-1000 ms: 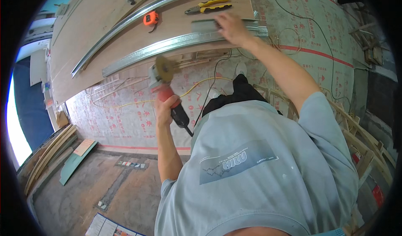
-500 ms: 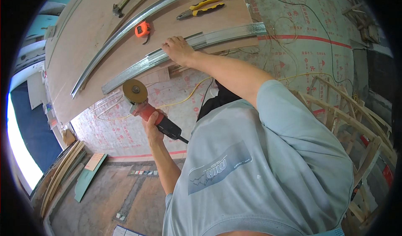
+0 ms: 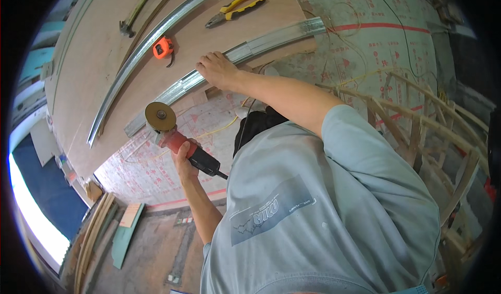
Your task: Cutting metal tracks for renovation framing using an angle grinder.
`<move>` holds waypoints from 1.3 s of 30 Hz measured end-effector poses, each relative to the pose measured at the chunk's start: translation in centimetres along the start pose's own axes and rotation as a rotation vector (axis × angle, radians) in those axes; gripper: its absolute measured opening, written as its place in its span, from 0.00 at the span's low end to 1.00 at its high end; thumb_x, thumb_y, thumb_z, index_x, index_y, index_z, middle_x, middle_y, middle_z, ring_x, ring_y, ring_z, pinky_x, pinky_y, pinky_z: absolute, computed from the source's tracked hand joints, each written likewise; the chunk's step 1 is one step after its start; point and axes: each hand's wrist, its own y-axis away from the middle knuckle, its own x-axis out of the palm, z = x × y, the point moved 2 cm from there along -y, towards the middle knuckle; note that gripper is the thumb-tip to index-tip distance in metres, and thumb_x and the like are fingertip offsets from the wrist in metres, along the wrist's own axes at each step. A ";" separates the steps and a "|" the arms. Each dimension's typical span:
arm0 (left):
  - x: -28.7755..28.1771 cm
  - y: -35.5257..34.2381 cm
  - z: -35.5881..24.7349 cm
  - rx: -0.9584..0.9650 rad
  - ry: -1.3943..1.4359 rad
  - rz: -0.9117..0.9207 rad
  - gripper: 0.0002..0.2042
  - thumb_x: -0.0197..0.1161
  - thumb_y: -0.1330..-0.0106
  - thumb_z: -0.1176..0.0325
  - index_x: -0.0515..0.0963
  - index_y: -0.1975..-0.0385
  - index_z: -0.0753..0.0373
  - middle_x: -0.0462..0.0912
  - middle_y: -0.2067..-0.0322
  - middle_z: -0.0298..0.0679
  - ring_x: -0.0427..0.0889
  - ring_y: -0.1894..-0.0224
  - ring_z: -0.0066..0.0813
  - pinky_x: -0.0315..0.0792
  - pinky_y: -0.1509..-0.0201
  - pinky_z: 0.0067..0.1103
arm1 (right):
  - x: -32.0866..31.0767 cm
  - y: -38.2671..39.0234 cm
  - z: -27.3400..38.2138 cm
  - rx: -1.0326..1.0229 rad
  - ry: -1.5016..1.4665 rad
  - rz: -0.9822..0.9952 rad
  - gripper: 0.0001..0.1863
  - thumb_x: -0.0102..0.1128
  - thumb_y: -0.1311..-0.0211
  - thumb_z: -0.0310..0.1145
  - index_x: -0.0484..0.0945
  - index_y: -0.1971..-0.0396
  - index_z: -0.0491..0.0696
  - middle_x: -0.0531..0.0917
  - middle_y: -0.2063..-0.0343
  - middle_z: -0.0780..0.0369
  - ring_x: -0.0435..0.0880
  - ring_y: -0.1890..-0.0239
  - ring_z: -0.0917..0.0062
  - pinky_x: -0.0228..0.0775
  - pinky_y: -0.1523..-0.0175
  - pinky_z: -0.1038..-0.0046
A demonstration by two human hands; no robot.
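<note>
My left hand (image 3: 185, 159) is wrapped around the red and black body of an angle grinder (image 3: 190, 151). The grinder's brown disc (image 3: 160, 117) faces up and, in the picture, overlaps the near edge of a silvery metal channel (image 3: 284, 34); whether they touch I cannot tell. Across that channel lies my right hand (image 3: 216, 70), its fingers curled over the metal. Two lengths appear to overlap along the channel near this hand. It rests along the front edge of a wooden board (image 3: 125, 77).
On the board lie a second metal channel (image 3: 151, 42), an orange tape measure (image 3: 163, 48), yellow and black pliers (image 3: 236, 9) and a hammer (image 3: 138, 12). Wooden framing (image 3: 417, 116) stands at right. A yellow cable (image 3: 219, 129) crosses the printed floor sheet; planks (image 3: 96, 236) lean at lower left.
The view has shifted, and the board's tools appear further left. The grinder's disc now overlaps the channel's near edge in the picture. Both hands keep their holds.
</note>
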 end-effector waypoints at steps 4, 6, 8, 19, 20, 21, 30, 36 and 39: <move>-1.2 -1.1 -0.4 -0.026 -0.047 0.059 0.17 0.68 0.38 0.66 0.71 0.54 0.65 0.83 0.68 0.43 0.83 0.66 0.35 0.80 0.60 0.29 | 0.9 0.0 -0.4 0.031 -0.017 -0.003 0.15 0.52 0.36 0.29 0.80 0.52 0.43 0.80 0.49 0.56 0.76 0.42 0.62 0.64 0.34 0.59; -1.7 -1.4 -0.6 -0.032 -0.055 0.078 0.17 0.68 0.38 0.66 0.71 0.54 0.65 0.83 0.68 0.43 0.83 0.67 0.35 0.80 0.60 0.29 | 1.3 0.1 -0.7 0.021 -0.039 -0.056 0.14 0.51 0.36 0.29 0.80 0.53 0.44 0.80 0.49 0.56 0.76 0.42 0.62 0.64 0.34 0.59; -2.1 -1.6 -0.7 -0.037 -0.061 0.090 0.17 0.68 0.38 0.66 0.71 0.54 0.65 0.83 0.68 0.43 0.83 0.67 0.35 0.80 0.60 0.29 | 1.7 0.0 -0.9 0.030 -0.047 -0.057 0.14 0.51 0.35 0.30 0.80 0.52 0.44 0.80 0.49 0.56 0.76 0.42 0.62 0.63 0.34 0.58; -2.6 -3.6 -1.7 -0.071 -0.135 0.123 0.18 0.68 0.39 0.64 0.72 0.54 0.65 0.83 0.67 0.43 0.82 0.66 0.32 0.80 0.61 0.28 | 1.8 -0.2 -0.2 0.056 -0.041 -0.025 0.14 0.51 0.35 0.30 0.81 0.53 0.45 0.80 0.50 0.57 0.76 0.42 0.61 0.63 0.33 0.57; -2.4 -3.7 -1.7 -0.073 -0.136 0.125 0.18 0.68 0.39 0.64 0.72 0.54 0.65 0.83 0.67 0.43 0.82 0.66 0.32 0.80 0.61 0.28 | 1.8 -0.3 -0.3 0.053 -0.054 -0.024 0.14 0.52 0.35 0.30 0.81 0.53 0.45 0.80 0.49 0.57 0.76 0.42 0.61 0.63 0.33 0.57; -2.3 -3.8 -1.8 -0.072 -0.138 0.124 0.18 0.68 0.39 0.64 0.72 0.53 0.65 0.83 0.67 0.43 0.82 0.66 0.32 0.80 0.60 0.28 | 1.7 -0.4 -0.4 0.047 -0.068 -0.025 0.14 0.52 0.35 0.30 0.81 0.53 0.45 0.80 0.49 0.57 0.76 0.42 0.61 0.63 0.33 0.57; -0.8 -4.1 -2.6 -0.079 -0.141 0.147 0.18 0.68 0.39 0.66 0.71 0.53 0.64 0.83 0.67 0.43 0.82 0.66 0.35 0.80 0.59 0.29 | 1.6 0.2 0.0 0.030 -0.066 -0.095 0.14 0.52 0.35 0.29 0.80 0.52 0.45 0.80 0.48 0.58 0.75 0.41 0.62 0.62 0.34 0.57; -1.0 -4.6 -2.4 -0.097 -0.126 0.144 0.18 0.68 0.39 0.67 0.71 0.53 0.64 0.83 0.67 0.44 0.82 0.65 0.36 0.80 0.59 0.30 | 1.5 0.1 -0.2 0.028 -0.063 -0.053 0.15 0.51 0.35 0.28 0.80 0.51 0.46 0.79 0.47 0.59 0.74 0.41 0.62 0.62 0.34 0.57; -1.2 -5.0 -2.2 -0.102 -0.122 0.152 0.18 0.68 0.38 0.67 0.71 0.53 0.64 0.83 0.67 0.44 0.83 0.65 0.36 0.80 0.58 0.30 | 1.5 -0.2 -0.2 0.036 -0.062 -0.013 0.15 0.51 0.35 0.29 0.80 0.51 0.46 0.79 0.48 0.59 0.74 0.40 0.63 0.61 0.34 0.57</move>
